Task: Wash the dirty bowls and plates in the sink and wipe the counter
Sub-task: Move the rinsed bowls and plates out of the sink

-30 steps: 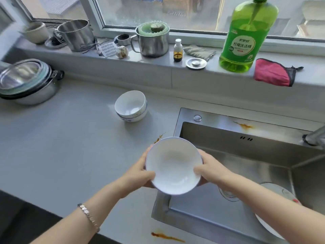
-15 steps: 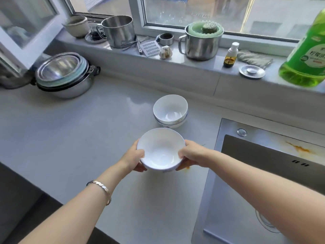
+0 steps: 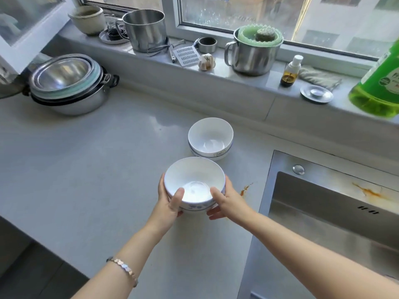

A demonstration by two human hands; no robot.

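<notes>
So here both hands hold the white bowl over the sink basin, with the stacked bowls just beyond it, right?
Not quite. The head view shows the left hand and right hand holding the white bowl over the counter, left of the sink, not over its basin. The stacked bowls do sit just beyond it.

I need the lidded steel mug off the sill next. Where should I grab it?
Probably by its loop handle, reaching from the left: the steel mug stands upright, handle jutting left toward the garlic, while a small bottle crowds its right.
</notes>
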